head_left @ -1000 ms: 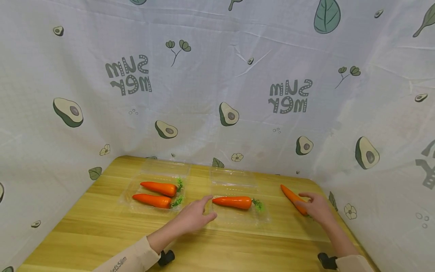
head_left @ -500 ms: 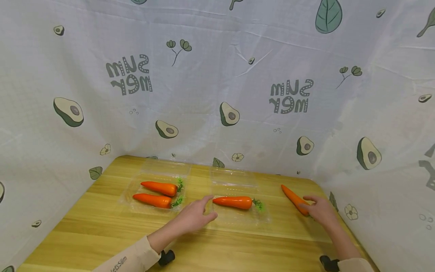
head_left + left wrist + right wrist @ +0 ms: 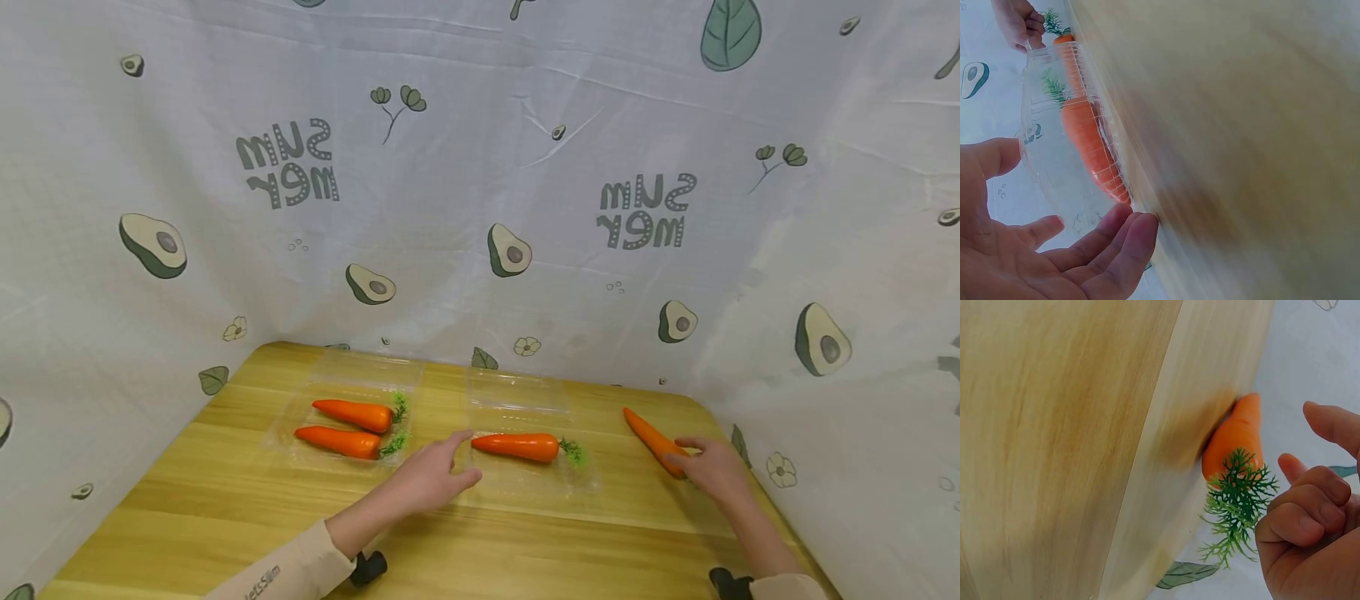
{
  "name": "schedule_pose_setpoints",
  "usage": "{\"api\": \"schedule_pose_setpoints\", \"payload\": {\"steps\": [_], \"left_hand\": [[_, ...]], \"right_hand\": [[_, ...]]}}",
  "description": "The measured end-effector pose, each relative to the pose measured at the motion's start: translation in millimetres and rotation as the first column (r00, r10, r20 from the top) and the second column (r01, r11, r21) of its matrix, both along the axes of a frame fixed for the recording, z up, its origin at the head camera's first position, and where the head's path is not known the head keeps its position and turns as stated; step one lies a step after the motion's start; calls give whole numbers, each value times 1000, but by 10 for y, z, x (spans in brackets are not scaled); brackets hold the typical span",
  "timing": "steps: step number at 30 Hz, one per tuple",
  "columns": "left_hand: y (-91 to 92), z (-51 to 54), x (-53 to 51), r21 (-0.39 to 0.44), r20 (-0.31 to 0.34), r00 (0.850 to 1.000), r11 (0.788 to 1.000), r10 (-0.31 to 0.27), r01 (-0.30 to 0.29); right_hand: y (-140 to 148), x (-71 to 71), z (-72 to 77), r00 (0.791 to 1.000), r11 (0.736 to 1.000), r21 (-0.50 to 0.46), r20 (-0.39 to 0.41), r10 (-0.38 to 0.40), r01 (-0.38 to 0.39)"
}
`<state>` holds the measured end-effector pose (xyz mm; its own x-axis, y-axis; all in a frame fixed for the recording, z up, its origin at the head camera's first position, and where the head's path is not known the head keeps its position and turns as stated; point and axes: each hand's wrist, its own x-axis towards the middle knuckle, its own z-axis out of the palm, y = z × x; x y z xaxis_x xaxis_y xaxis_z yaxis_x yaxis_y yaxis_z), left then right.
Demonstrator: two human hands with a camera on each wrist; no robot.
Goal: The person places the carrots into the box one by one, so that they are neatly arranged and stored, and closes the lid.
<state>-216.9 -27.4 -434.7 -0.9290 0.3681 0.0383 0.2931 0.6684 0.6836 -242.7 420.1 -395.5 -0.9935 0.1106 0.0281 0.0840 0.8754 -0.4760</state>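
An orange carrot (image 3: 652, 442) lies slanted on the table at the right, its leafy green top (image 3: 1238, 500) plain in the right wrist view. My right hand (image 3: 716, 471) hovers beside the thick end, several fingers loosely curled, index finger extended, gripping nothing. One carrot (image 3: 517, 447) lies in the middle clear plastic box (image 3: 581, 483), whose lid stands open at the back. By this box's left edge is my left hand (image 3: 431, 477), fingers relaxed and spread. In the left wrist view its fingertips (image 3: 1141, 228) are close to the box; whether they touch, I cannot tell.
Another clear plastic box (image 3: 281, 450) with its lid open stands at the left, holding two carrots (image 3: 352, 414) side by side. The wooden table (image 3: 225, 517) meets a printed curtain (image 3: 450, 167) along its back and sides.
My right hand has drawn back slightly to the right from the carrot's thick end, showing more of it. The left hand and the carrots have not moved; the head view has shifted a little.
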Motion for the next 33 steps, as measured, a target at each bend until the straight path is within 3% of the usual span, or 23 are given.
{"api": "schedule_pose_setpoints", "payload": {"steps": [12, 24, 33], "left_hand": [[6, 2, 1, 6, 15, 1000, 1000, -8, 8], [-18, 29, -9, -10, 8, 1000, 1000, 1, -1], [-3, 34, 7, 5, 13, 1000, 1000, -5, 5]], "right_hand": [[-1, -14, -38, 1000, 999, 54, -2, 4, -4], [-21, -51, -51, 1000, 999, 42, 20, 10, -11], [44, -94, -13, 999, 1000, -4, -23, 24, -24]]}}
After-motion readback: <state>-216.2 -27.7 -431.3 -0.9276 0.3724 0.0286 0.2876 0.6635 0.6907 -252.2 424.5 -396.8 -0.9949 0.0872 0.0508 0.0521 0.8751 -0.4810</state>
